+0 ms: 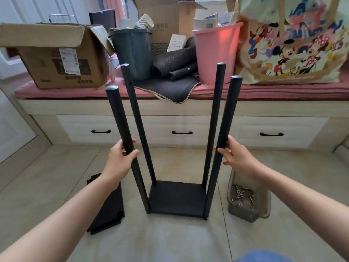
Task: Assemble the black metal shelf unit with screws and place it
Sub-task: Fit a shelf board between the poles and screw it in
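So the shelf frame (175,197) is standing on the tile floor (56,176) right in the middle, one black shelf panel at the bottom with four posts rising from its corners; long axis is basically vertical, capped ends pointing up and the posts splaying outward a little as they rise (some of that could just be the wide lens). The left hand (119,157) has its fingers and thumb curled round the near left post (120,125) about halfway up; the right hand (236,154) is on the near right post (226,125) at a similar height, fingers wrapped on it from the outside, though I can't tell how tight that grip is. If you're at this stage, my guess is the move is steadying or shifting the frame before the next panel goes in; grip both posts at matching height like this and lift or turn them together, because with only one panel fixed the posts will probably rack sideways if one hand leads. The spare shelf panel (105,205) lies flat on the floor just left of the frame; the clear tub of screws (247,197) sits just right of it, so don't kick it. The side holes near the post tops look like where the upper panel would screw in.
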`<action>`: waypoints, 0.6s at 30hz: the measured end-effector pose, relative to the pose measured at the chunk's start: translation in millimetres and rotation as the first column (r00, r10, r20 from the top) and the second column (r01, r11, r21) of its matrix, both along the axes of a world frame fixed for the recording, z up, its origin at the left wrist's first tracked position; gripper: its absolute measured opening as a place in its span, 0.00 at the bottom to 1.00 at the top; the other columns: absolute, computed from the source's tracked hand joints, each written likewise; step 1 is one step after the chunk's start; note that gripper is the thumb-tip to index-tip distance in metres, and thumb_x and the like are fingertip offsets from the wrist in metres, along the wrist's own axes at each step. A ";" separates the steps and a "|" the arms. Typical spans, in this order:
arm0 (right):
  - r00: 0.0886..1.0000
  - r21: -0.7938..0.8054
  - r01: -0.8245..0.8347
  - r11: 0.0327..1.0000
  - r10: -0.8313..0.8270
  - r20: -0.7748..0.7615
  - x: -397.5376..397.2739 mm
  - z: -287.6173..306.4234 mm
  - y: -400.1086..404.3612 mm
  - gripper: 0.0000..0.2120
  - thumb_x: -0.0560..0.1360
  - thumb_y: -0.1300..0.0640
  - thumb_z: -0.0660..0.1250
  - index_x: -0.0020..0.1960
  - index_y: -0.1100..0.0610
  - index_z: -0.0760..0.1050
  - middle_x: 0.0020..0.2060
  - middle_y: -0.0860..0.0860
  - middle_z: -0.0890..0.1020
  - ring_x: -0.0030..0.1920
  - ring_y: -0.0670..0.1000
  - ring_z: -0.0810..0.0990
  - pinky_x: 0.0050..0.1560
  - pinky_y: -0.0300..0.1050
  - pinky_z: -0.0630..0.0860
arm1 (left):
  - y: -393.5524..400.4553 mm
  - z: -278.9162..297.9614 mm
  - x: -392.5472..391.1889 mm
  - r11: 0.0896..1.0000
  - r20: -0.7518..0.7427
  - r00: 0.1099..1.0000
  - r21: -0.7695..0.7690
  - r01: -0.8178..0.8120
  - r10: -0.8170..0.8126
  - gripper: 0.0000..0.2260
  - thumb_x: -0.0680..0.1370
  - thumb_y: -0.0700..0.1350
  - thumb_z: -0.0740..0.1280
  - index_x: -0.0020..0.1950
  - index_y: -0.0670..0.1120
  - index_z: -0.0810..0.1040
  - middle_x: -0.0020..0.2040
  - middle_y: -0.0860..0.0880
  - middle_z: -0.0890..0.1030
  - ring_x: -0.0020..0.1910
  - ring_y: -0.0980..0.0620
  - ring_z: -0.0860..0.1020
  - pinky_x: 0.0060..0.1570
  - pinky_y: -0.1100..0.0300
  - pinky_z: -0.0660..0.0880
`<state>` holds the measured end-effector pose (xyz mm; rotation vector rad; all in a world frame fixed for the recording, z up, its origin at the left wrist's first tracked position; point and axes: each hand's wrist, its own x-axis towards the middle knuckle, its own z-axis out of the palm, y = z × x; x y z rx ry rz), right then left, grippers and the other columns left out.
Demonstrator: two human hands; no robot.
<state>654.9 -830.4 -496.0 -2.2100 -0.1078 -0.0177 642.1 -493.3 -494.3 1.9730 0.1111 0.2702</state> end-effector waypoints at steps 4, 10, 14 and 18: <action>0.996 0.019 0.075 0.997 -0.076 0.035 0.2 -0.8 -10.8 0.14 0.81 0.63 0.61 0.66 0.56 0.67 0.58 0.52 0.79 0.62 0.56 0.78 0.60 0.58 0.78 | -19.0 2.6 -17.4 0.999 -0.016 0.999 -0.043 0.030 -0.030 0.10 0.80 0.37 0.68 0.59 0.47 0.77 0.50 0.49 0.81 0.50 0.52 0.79 0.48 0.61 0.74; 0.986 0.019 0.150 0.988 -0.151 0.069 -4.0 0.0 -23.3 0.15 0.82 0.63 0.61 0.68 0.56 0.66 0.57 0.51 0.78 0.61 0.56 0.77 0.59 0.56 0.78 | -39.7 -0.5 -31.5 0.997 -0.055 0.998 -0.074 0.036 -0.040 0.06 0.80 0.37 0.69 0.52 0.48 0.78 0.49 0.48 0.82 0.50 0.52 0.80 0.44 0.60 0.74; 0.990 0.028 0.122 0.992 -0.124 0.073 -10.2 -1.8 -22.9 0.13 0.82 0.63 0.61 0.65 0.56 0.67 0.55 0.49 0.77 0.58 0.52 0.77 0.56 0.48 0.77 | -38.1 0.3 -32.0 0.998 -0.051 0.998 -0.060 0.032 -0.035 0.06 0.80 0.38 0.69 0.52 0.50 0.78 0.49 0.48 0.82 0.51 0.51 0.80 0.47 0.58 0.75; 0.988 0.041 0.118 0.992 -0.122 0.094 -18.6 -5.6 -24.2 0.12 0.81 0.64 0.61 0.64 0.58 0.68 0.55 0.50 0.77 0.56 0.48 0.76 0.56 0.41 0.73 | -32.1 2.9 -27.9 0.998 -0.018 0.999 -0.044 0.040 -0.041 0.08 0.79 0.37 0.70 0.52 0.51 0.78 0.49 0.48 0.82 0.50 0.51 0.81 0.45 0.59 0.75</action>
